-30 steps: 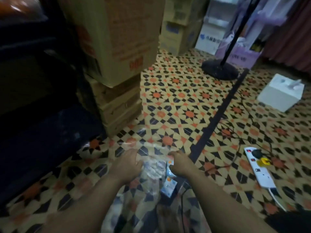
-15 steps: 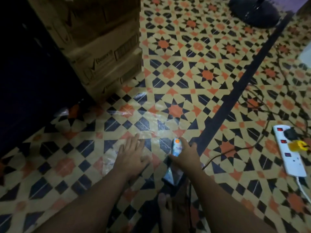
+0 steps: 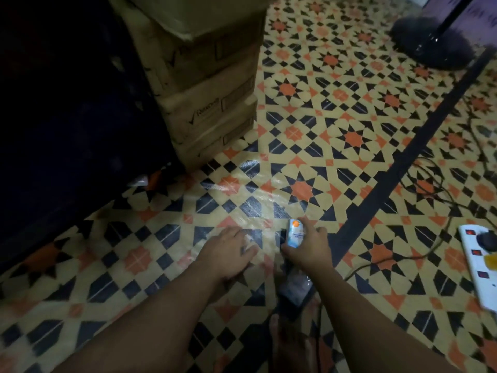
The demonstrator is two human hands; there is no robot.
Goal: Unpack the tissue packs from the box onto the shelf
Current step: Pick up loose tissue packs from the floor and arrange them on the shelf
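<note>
Floor [image 3: 336, 162]: patterned vinyl in orange, black and cream is filling the frame, with a dark stripe [image 3: 419, 141] running diagonally across its right half.
Dark furniture [image 3: 67, 117]: an unlit black mass is taking up the upper left; no detail is showing.
Cardboard boxes [image 3: 204, 84]: a stack of brown cartons is standing on the floor just beside the dark furniture, above the hands.
Fan base [image 3: 430, 41]: a round black stand is sitting at the upper right, well apart from the hands.
Power strip [image 3: 481, 262]: a white strip with red switches is lying at the right edge, with black cables [image 3: 430, 189] trailing across the floor near it.
Left hand [image 3: 228, 251]: it is lying palm down on the floor, fingers loosely extended, possibly pressing on a sheet of clear film, though the blur is making that hard to confirm.
Right hand [image 3: 306, 249]: it is gripping a tissue pack, thumb and fingers curling round its sides.
Tissue pack [image 3: 295, 234]: the small blue-and-white packet with an orange spot is standing upright in the right hand, low over the floor, just beside the left hand.
</note>
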